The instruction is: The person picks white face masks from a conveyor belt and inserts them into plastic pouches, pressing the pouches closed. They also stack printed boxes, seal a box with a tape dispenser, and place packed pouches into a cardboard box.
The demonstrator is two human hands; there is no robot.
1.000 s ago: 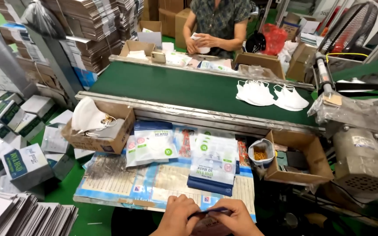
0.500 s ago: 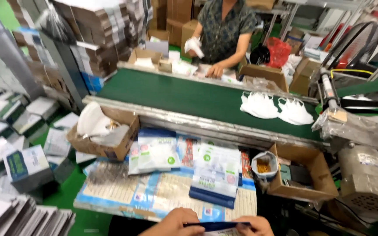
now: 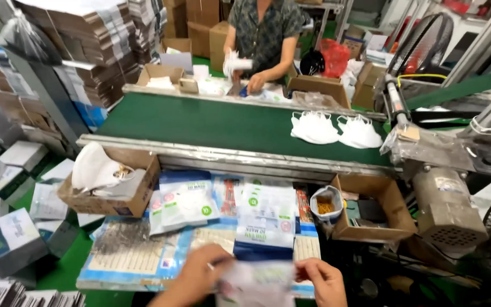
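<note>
At the bottom edge my left hand [image 3: 203, 274] and my right hand [image 3: 320, 279] both grip a flat plastic pouch [image 3: 256, 282], blurred by motion. Just beyond it lie a stack of blue-and-white pouches [image 3: 268, 219] and a bagged white mask [image 3: 184, 200] on a printed sheet [image 3: 126, 256]. Two white folded masks [image 3: 315, 126] [image 3: 359, 132] rest on the green conveyor belt [image 3: 200, 122].
A cardboard box [image 3: 134, 196] with white masks sits at the left, another box [image 3: 383, 216] and a small cup [image 3: 326, 204] at the right. Across the belt a person [image 3: 263, 34] handles masks. Cardboard stacks [image 3: 80, 40] stand at the left, a motor [image 3: 447, 211] at the right.
The view has tilted up and closed in. My hands have lifted the pouch and moved it quickly. The person across the belt has raised a bundle of masks.
</note>
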